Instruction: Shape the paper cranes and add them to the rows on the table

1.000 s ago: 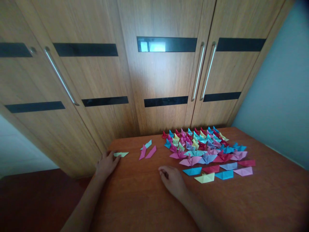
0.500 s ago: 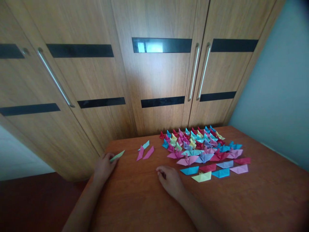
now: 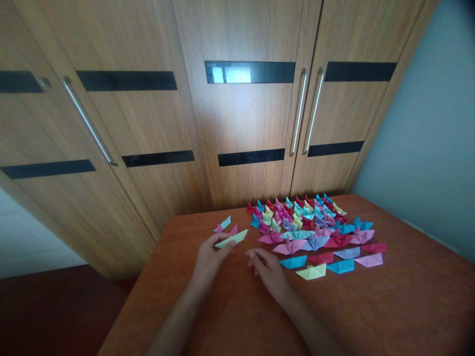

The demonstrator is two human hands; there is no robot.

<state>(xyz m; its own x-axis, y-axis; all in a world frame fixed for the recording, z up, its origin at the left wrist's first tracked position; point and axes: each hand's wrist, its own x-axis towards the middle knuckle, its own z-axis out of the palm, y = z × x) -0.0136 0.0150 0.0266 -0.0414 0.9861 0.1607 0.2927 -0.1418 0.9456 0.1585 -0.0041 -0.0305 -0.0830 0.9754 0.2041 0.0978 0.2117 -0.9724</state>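
Note:
My left hand is closed, pinching a pale yellow-green folded paper piece between thumb and fingers. The piece is long with slanted, pointed ends and is held above the table. Just to the right is my right hand, its fingers loosely curled together with nothing visible in them; it does not touch the paper. Behind my left hand, two pink folded papers are partly hidden, and a light blue folded paper lies a little farther back.
Rows of colourful origami cranes stand at the back right of the brown table. In front of them lie several flat boat-shaped folded papers. A wooden wardrobe rises behind the table; a pale wall stands at right.
My left hand has moved right from the table's left edge, bringing the yellow-green paper close to my right hand. My right hand has shifted slightly, its fingers still curled.

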